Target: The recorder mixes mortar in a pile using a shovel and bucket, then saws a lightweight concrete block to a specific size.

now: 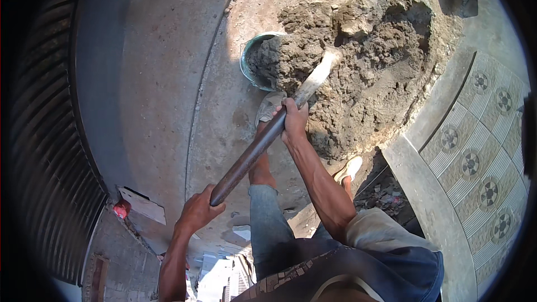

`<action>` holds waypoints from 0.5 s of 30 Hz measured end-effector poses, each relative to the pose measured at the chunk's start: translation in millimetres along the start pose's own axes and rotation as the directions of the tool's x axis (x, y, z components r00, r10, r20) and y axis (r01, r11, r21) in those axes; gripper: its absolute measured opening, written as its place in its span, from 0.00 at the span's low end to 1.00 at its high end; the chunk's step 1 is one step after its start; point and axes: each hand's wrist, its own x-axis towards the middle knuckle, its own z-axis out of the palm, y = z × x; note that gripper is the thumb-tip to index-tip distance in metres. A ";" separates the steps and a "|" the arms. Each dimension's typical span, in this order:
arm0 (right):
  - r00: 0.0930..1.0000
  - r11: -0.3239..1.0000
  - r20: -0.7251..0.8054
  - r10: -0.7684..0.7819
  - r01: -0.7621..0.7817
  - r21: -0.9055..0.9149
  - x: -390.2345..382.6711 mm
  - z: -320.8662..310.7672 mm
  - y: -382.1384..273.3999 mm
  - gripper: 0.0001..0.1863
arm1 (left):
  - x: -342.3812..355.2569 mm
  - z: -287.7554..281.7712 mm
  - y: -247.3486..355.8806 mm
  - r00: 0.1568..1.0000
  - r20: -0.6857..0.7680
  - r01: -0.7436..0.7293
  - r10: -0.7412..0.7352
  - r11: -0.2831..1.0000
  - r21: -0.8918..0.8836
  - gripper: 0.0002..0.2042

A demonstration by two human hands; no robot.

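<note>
My left hand (pixel 201 207) is closed round the lower end of a long tool's dark round handle (pixel 249 156). Higher up the handle, my right hand (pixel 293 117) grips it with fingers wrapped round. The tool's pale, crusted far end (pixel 321 70) reaches over a heap of grey-brown wet mortar or soil (pixel 380 89); whether a blade is buried there I cannot tell. Just left of that end, a teal bucket (pixel 243 61) full of the same grey material sits against the heap. My left foot in a dusty shoe (pixel 265 109) is below the bucket, my right (pixel 349 168) below the heap.
A dark metal grille (pixel 56 134) runs along the left, with a pink scrap (pixel 121 210) and a pale board (pixel 142 207) near it. Patterned tiled paving with a concrete edge (pixel 447 179) borders the right. Rubble (pixel 383 198) lies by my right foot. A long crack crosses the concrete ground (pixel 156 78).
</note>
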 end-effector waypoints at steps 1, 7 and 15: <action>0.997 0.996 -0.040 -0.061 0.058 -0.062 31.0 18.4 19.1 0.14 | 44.1 10.2 -23.9 0.997 -0.070 -0.023 0.021 1.000 -0.020 0.23; 0.998 0.978 -0.050 -0.023 0.012 -0.210 66.3 48.2 98.9 0.20 | 180.8 46.0 -131.0 0.973 -0.212 0.066 -0.089 0.991 -0.116 0.18; 0.974 0.987 0.161 0.157 -0.161 0.011 17.7 -38.6 52.2 0.11 | 161.6 100.1 -117.9 0.908 -0.415 -0.068 0.049 0.997 -0.031 0.15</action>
